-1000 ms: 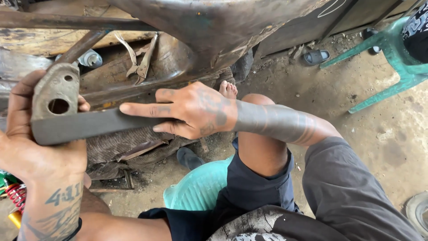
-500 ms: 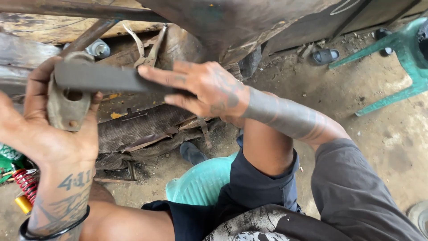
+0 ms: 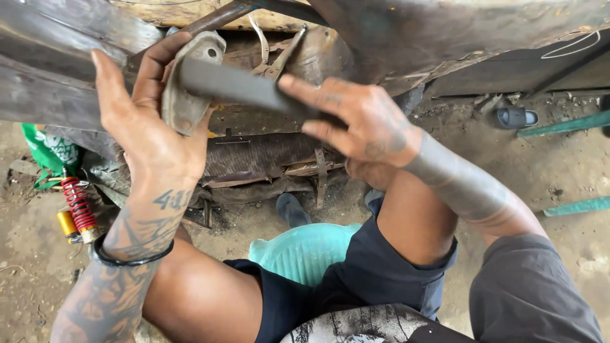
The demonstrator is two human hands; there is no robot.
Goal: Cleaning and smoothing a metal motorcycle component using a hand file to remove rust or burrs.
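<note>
A: Report hand positions and the part.

B: Left hand (image 3: 149, 136) is half closed, palm cupping the back of a grey metal bracket (image 3: 184, 89) with a hole near its top, fingers spread upward behind it. Right hand (image 3: 356, 121) is curled around a dark flat bar (image 3: 248, 89), index finger laid straight along it. The bar meets the bracket, and both are held up against the rusty frame (image 3: 445, 38), likely so that one hand steadies each end.

A: Any packages or labels nearby?

B: A green bag (image 3: 47, 152) with white print lies at far left on the ground. Just below it is a red coil shock absorber (image 3: 77, 206) with a yellow end. A teal plastic stool (image 3: 305, 251) sits under the person.
</note>
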